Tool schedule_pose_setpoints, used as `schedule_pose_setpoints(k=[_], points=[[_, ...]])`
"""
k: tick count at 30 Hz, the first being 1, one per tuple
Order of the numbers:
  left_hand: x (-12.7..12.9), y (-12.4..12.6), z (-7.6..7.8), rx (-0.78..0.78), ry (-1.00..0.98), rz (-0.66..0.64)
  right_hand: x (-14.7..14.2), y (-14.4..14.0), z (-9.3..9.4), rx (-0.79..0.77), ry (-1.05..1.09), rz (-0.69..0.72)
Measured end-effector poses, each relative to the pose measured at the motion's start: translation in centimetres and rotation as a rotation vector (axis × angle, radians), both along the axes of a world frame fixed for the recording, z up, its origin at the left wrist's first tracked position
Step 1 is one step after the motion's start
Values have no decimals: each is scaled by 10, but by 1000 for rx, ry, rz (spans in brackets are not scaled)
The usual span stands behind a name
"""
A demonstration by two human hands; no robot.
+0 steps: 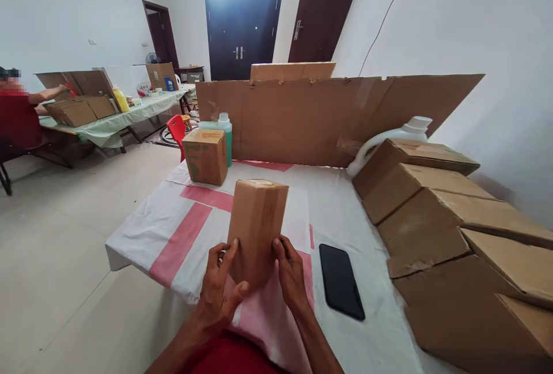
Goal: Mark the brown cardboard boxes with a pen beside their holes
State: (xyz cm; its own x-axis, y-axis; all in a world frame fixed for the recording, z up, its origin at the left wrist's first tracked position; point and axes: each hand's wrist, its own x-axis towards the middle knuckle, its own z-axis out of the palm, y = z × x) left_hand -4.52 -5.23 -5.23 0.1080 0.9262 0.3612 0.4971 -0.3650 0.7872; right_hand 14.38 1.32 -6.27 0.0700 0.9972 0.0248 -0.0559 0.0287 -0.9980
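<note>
A tall cardboard box (pixel 256 233) stands tilted between my two hands at the near side of the table, its taped top facing up and away. The fingertips of my left hand (pixel 218 287) press on its left side, with the thumb stretched out low in front of it. On the right side my right hand (pixel 292 273) grips the box with the thumb on the near face; its other fingers are partly hidden. Right of that hand lies a black smartphone (pixel 341 282), face up on the cloth.
Another cardboard box (pixel 205 158) stands at the table's far left beside a green liquid bottle (pixel 226 138). Several cardboard boxes (pixel 436 230) line the right edge, near a white jug (pixel 406 132). A cardboard panel (pixel 294 123) closes the back. A co-worker (pixel 21 109) sits far left.
</note>
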Motion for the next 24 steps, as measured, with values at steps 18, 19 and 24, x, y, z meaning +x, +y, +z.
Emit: schedule_pose_setpoints(k=[18, 19, 24], points=[[-18, 24, 65, 161, -37, -95, 19, -13, 42, -98, 323, 138], [-19, 28, 70, 171, -62, -94, 19, -13, 49, -52, 298, 165], [-21, 59, 79, 181, -132, -42, 16, -10, 64, 102, 78, 234]])
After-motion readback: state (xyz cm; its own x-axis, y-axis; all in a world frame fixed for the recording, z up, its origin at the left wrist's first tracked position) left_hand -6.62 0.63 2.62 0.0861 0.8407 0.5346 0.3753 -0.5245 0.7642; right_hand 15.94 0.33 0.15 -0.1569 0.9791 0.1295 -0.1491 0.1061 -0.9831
